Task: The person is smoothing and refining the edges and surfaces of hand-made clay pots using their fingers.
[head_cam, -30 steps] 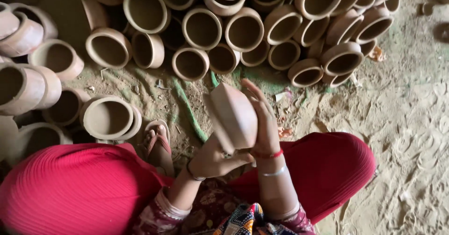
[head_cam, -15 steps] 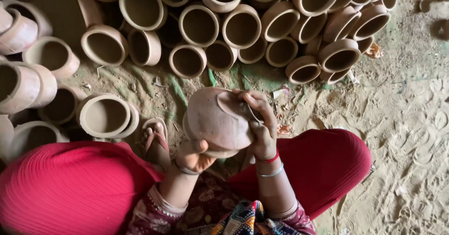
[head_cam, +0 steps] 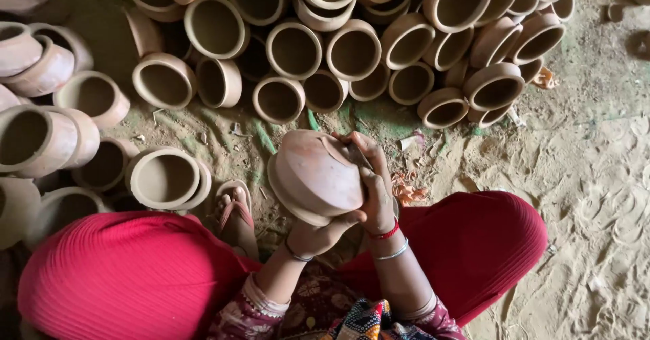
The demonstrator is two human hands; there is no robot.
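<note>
Above lap | clay pot [head_cam: 315,176] rotated further | hands [head_cam: 372,191] shifted rightward

A round, reddish-brown clay pot [head_cam: 317,175] sits held in both hands above the lap, near the middle of the scene. It is tipped over, rounded bottom facing up, thick rim pointing down-left.

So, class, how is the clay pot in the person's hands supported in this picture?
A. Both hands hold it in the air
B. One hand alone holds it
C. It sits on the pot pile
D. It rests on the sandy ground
A: the left hand cups the clay pot from below while the right hand grips its side.
</note>
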